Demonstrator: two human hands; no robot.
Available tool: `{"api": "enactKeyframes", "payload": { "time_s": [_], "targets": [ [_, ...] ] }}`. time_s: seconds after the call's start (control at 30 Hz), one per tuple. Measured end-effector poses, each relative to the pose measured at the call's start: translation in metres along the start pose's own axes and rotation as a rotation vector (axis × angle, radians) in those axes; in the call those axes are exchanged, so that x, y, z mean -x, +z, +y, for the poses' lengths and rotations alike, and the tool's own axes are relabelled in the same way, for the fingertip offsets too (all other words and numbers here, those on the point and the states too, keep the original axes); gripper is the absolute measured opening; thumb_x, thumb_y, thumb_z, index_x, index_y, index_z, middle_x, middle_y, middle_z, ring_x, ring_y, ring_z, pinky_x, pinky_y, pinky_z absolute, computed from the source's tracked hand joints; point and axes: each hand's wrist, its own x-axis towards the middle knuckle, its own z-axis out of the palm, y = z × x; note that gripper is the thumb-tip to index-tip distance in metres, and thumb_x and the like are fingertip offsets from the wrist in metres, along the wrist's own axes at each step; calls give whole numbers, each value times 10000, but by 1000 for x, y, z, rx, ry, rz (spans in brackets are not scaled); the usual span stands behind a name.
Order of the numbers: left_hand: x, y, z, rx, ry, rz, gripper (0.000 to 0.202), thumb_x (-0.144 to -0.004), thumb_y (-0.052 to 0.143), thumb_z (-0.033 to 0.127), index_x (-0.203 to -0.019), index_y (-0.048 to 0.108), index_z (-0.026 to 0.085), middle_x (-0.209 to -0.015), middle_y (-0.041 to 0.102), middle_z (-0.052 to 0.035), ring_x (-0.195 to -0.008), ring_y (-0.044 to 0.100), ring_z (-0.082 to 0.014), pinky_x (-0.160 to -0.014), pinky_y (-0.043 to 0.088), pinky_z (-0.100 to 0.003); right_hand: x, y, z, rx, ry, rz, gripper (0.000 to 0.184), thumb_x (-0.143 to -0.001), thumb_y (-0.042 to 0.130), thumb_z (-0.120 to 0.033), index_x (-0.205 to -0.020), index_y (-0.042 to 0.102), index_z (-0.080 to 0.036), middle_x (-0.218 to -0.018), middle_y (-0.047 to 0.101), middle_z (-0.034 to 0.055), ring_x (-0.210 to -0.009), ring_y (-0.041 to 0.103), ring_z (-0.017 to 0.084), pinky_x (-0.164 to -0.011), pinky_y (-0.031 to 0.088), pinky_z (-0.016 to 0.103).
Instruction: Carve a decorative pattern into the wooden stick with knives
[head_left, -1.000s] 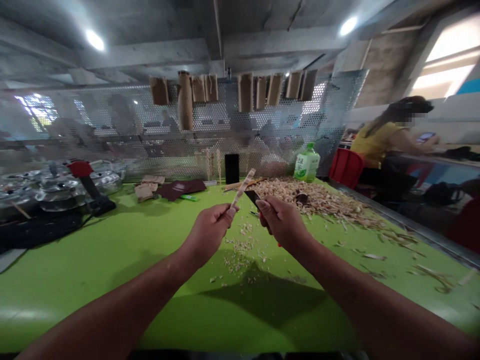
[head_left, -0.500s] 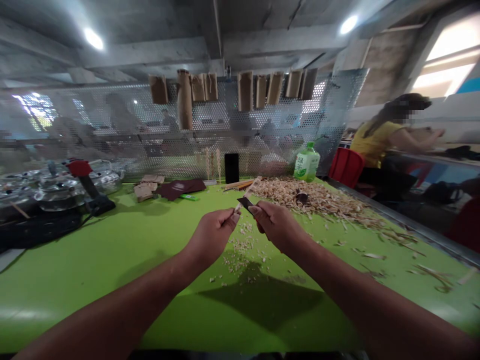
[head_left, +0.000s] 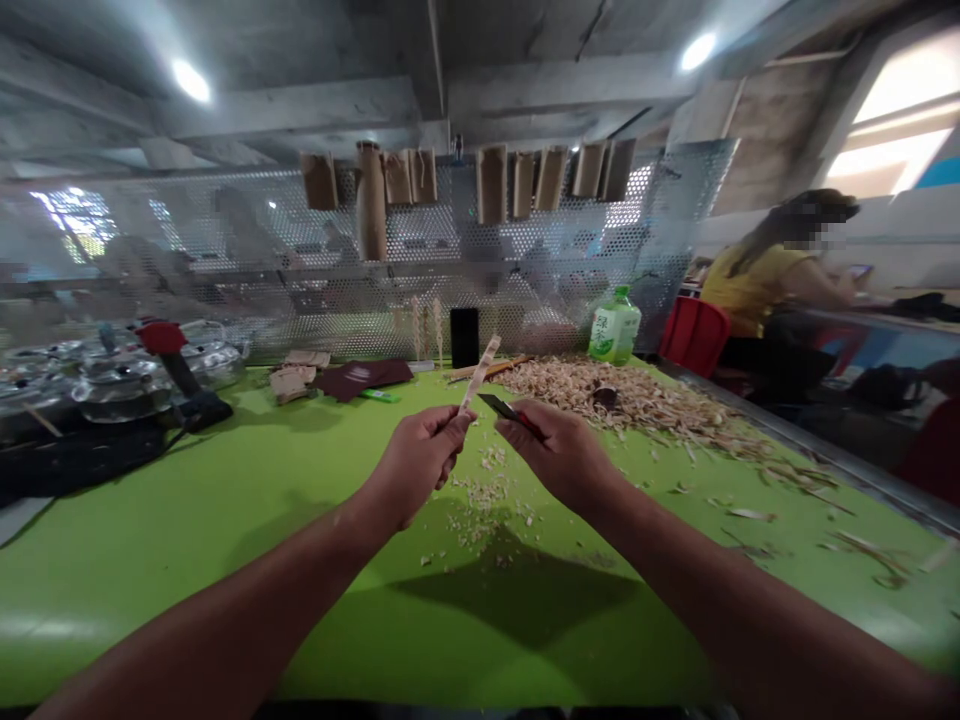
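My left hand [head_left: 418, 458] is closed round the lower end of a thin pale wooden stick [head_left: 480, 372], which points up and to the right. My right hand [head_left: 559, 452] grips a small knife with a dark blade [head_left: 498, 406] and a red handle. The blade tip points left, close beside the stick. Both hands hover above the green table [head_left: 225, 540]. A scatter of small wood chips [head_left: 480, 505] lies on the table right under them.
A big heap of wood shavings [head_left: 637, 398] spreads to the back right beside a green bottle [head_left: 613, 326]. A black block [head_left: 463, 336], brown cards and upright sticks stand by the perforated metal screen [head_left: 247, 260]. Metal lids and a red-topped tool [head_left: 176, 370] sit left. A person in yellow [head_left: 757, 285] sits at right.
The stick has swung from low and flat back up to a steeper tilt. The knife blade has come off the stick and now sits just right of it.
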Motion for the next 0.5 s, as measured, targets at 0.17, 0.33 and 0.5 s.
{"api": "enactKeyframes", "payload": {
  "time_s": [0.17, 0.33, 0.5],
  "targets": [
    [4, 3, 4, 166, -21, -25, 255, -806, 614, 394, -898, 600, 156, -578, 409, 63, -397, 327, -39, -363, 277, -180, 0, 1, -3, -56, -67, 15, 268, -920, 460, -394, -976, 640, -204, -743, 591, 19, -650, 520, 133, -589, 370, 268],
    [6, 4, 6, 170, -27, -35, 255, -818, 605, 394, -893, 611, 151, -559, 417, 65, -393, 338, -34, -367, 284, -172, 1, 1, -5, 30, -93, 3, 281, -924, 459, -352, -1107, 636, -233, -860, 601, 44, -719, 551, 150, -634, 390, 282],
    [7, 2, 7, 156, -39, -45, 256, -829, 601, 371, -950, 626, 147, -533, 379, 77, -386, 291, -30, -363, 219, -168, 0, 1, -3, 42, -57, -23, 253, -934, 434, -368, -969, 634, -217, -822, 601, 41, -677, 523, 146, -612, 364, 279]
  ]
}}
